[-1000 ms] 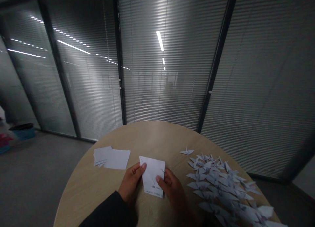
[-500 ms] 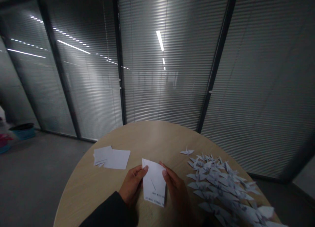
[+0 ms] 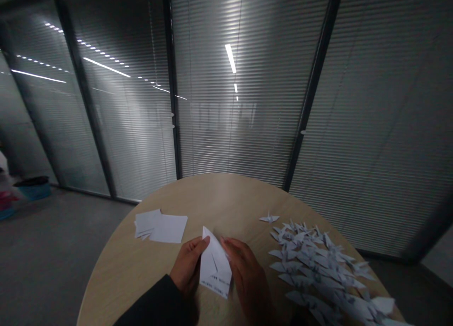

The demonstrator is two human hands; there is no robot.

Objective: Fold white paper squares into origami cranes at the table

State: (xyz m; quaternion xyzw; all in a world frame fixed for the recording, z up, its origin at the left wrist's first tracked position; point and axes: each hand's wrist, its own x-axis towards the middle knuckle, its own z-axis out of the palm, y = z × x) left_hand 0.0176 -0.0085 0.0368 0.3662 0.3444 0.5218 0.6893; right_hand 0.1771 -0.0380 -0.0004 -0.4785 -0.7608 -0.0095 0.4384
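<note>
A white sheet of paper (image 3: 214, 264) with printed text along its near edge is raised in front of me above the table. My left hand (image 3: 187, 264) is closed, pinching the sheet's left edge between thumb and fingers. On the other side, my right hand (image 3: 246, 269) has its fingers together against the right edge, where the sheet curves over; its thumb is mostly hidden. The sheet's far left corner stands up in a point. Several folded paper cranes (image 3: 318, 264) crowd the table to the right of my right hand.
One paper crane (image 3: 269, 218) lies apart, beyond the group. A stack of white paper sheets (image 3: 169, 228) rests at the left of the round wooden table (image 3: 226, 189). Glass panels with blinds (image 3: 240, 142) stand behind it. Blue tubs (image 3: 34, 190) are on the floor at far left.
The held sheet has shifted slightly left, and its right side now bends inward. My right hand has moved from pinching the far right corner to pressing along the right edge.
</note>
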